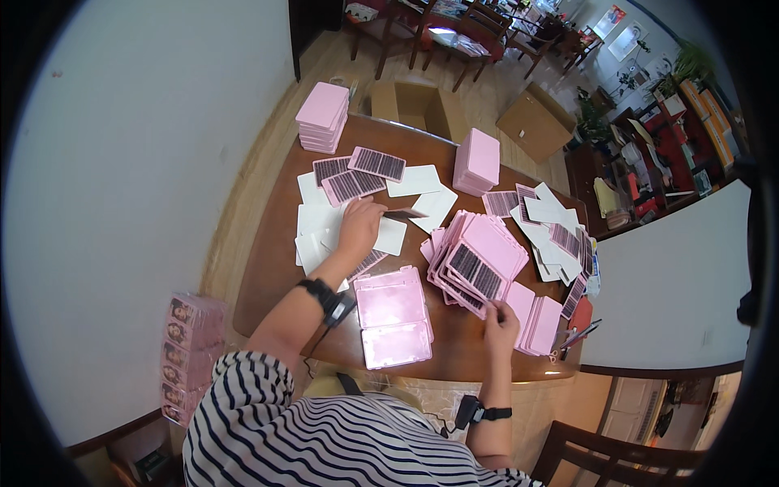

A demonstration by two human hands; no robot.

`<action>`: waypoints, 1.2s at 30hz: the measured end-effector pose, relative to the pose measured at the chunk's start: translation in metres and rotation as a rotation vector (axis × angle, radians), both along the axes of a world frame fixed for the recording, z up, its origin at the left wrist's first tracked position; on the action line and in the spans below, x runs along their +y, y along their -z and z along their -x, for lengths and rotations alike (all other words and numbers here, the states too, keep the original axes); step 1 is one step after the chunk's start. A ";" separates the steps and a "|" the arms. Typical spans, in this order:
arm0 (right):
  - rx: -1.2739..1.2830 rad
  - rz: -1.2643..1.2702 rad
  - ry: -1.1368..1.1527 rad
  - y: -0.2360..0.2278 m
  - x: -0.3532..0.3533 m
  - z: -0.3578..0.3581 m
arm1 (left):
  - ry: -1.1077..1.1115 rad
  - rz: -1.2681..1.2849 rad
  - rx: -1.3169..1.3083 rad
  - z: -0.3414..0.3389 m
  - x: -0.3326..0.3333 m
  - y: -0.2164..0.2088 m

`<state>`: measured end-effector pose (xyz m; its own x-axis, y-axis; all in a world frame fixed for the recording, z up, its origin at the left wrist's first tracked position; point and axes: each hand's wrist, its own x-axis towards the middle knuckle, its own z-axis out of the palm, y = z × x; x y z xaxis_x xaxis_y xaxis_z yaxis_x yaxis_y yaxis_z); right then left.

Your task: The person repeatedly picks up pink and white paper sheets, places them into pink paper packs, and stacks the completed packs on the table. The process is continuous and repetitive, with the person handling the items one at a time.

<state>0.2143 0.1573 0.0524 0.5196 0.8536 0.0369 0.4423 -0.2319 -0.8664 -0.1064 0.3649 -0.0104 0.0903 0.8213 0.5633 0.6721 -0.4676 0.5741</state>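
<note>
My left hand [361, 230] reaches over loose white cards [316, 217], its fingers closed on a thin pink-edged lash card [406, 213] seen almost edge-on. Other pink cards with rows of black lash strips [378, 163] lie just beyond that hand. My right hand [501, 326] pinches the near corner of a case in a leaning heap of pink plastic cases [499, 243]. A lash card [475, 272] shows in the heap. Between my forearms, an opened pink case [393, 312] lies flat on the brown table [272, 276].
Stacks of pink cases stand at the far left [323, 109], far middle [479, 158] and near right [540, 321]. White and lash cards [552, 231] are scattered at right. Cardboard boxes [418, 105] sit beyond the table. Wrapped pink packages [191, 349] stand by the wall.
</note>
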 end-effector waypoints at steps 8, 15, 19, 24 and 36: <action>0.185 -0.105 -0.449 -0.022 0.025 0.073 | 0.167 0.798 -1.246 -0.045 -0.112 -0.040; -0.166 -0.042 -0.441 -0.048 -0.016 0.058 | 0.138 0.730 -0.872 -0.101 -0.161 -0.049; -0.288 -0.092 -0.519 -0.063 -0.049 0.039 | 0.373 0.624 -0.855 -0.129 -0.187 -0.078; -0.061 -0.032 -0.515 -0.063 -0.083 -0.010 | 0.558 0.946 -1.056 -0.145 -0.214 -0.101; 0.056 -0.055 -0.495 -0.060 -0.136 -0.082 | 0.920 1.125 -1.292 -0.224 -0.289 -0.085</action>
